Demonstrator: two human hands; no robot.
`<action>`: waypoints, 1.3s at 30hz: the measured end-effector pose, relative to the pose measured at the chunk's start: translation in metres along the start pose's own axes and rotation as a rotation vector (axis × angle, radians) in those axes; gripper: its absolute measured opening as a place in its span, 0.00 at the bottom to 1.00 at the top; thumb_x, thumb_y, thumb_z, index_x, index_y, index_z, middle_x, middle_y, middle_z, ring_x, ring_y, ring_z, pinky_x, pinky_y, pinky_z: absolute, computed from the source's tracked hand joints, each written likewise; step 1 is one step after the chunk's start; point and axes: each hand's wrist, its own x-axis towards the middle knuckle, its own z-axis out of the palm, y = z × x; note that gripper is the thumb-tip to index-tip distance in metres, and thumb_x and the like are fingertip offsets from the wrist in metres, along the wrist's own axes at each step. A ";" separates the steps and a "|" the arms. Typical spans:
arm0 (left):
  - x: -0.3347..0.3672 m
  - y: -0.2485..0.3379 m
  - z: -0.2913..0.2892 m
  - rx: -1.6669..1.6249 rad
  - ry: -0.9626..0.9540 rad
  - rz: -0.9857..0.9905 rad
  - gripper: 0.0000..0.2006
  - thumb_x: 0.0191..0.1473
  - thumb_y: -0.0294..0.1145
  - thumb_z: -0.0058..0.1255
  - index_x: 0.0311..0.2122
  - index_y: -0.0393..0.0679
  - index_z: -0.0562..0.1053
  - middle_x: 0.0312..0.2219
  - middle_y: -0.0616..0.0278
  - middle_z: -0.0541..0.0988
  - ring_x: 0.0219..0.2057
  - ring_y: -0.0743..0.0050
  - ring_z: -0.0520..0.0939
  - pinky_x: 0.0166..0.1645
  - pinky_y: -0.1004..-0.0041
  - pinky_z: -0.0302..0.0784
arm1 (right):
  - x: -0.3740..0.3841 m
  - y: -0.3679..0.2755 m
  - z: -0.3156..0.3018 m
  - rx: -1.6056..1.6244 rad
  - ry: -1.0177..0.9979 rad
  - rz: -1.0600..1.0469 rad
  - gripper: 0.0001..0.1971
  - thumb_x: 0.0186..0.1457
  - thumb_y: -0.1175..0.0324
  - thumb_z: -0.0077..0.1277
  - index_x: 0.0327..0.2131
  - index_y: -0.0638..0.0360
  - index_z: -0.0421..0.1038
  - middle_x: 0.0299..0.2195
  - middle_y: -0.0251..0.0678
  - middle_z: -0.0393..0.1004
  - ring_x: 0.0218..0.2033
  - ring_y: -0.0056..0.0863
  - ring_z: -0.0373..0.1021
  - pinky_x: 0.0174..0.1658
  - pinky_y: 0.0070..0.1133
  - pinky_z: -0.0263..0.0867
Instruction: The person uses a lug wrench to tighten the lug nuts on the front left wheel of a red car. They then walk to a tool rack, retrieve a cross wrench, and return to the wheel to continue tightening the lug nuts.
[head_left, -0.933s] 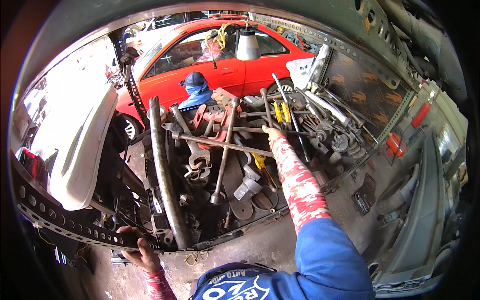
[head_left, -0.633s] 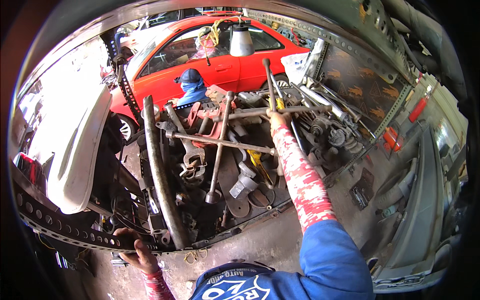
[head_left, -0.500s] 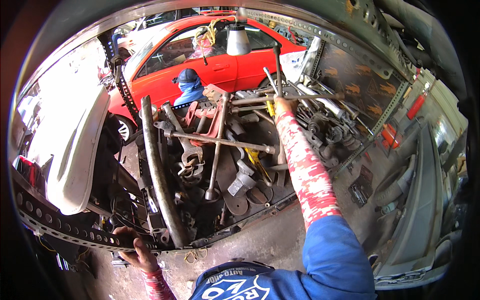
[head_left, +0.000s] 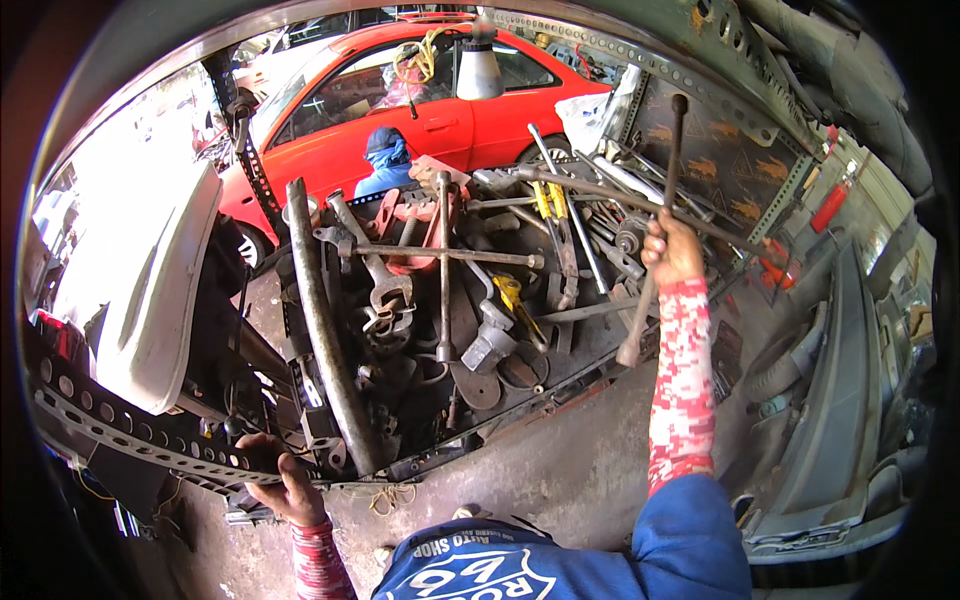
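My right hand (head_left: 675, 252) grips a rusty cross-shaped lug wrench (head_left: 674, 165), raised above the right side of the tool-covered shelf. A second cross lug wrench (head_left: 445, 305) lies on the pile at the middle. Under and around it are a large open-end wrench (head_left: 388, 285), a red clamp-like tool (head_left: 425, 225) and a yellow-handled tool (head_left: 510, 296). Bolt cutters with yellow handles (head_left: 556, 205) rest behind. At the near left, my left hand (head_left: 288, 488) is closed round the end of a perforated metal bar (head_left: 130, 437), its fingers partly hidden.
A thick metal pipe (head_left: 318, 330) slants along the shelf's left. Beyond it stand a red car (head_left: 440, 130) and a person in a dark cap (head_left: 385, 165). A white padded panel (head_left: 160, 300) is at left. Long grey car panels (head_left: 825, 400) lie at right.
My right hand has lifted the lug wrench off the pile and swung it to the right and nearer, uncovering the bolt cutters. My left hand stays on the bar.
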 end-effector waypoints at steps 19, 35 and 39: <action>0.006 0.062 -0.098 0.129 -0.279 -0.201 0.31 0.65 0.53 0.36 0.64 0.41 0.54 0.54 0.57 0.67 0.47 0.72 0.73 0.50 0.72 0.66 | -0.371 0.134 0.025 -0.178 0.309 -0.244 0.19 0.59 0.48 0.53 0.42 0.51 0.65 0.17 0.27 0.62 0.11 0.13 0.56 0.12 0.12 0.49; 0.003 0.112 -0.352 0.009 -0.429 -0.673 0.12 0.65 0.32 0.45 0.46 0.35 0.72 0.35 0.62 0.77 0.36 0.79 0.78 0.43 0.76 0.75 | -0.535 0.273 0.144 -0.094 -0.137 -0.123 0.23 0.59 0.48 0.52 0.48 0.54 0.63 0.20 0.32 0.65 0.17 0.18 0.59 0.17 0.14 0.53; 0.001 0.129 -0.413 0.067 -0.339 -0.701 0.12 0.65 0.33 0.46 0.45 0.35 0.72 0.34 0.62 0.78 0.36 0.79 0.78 0.43 0.76 0.75 | -0.550 0.299 0.200 -0.136 -0.351 -0.079 0.24 0.62 0.45 0.45 0.52 0.51 0.61 0.19 0.31 0.64 0.14 0.17 0.55 0.17 0.16 0.50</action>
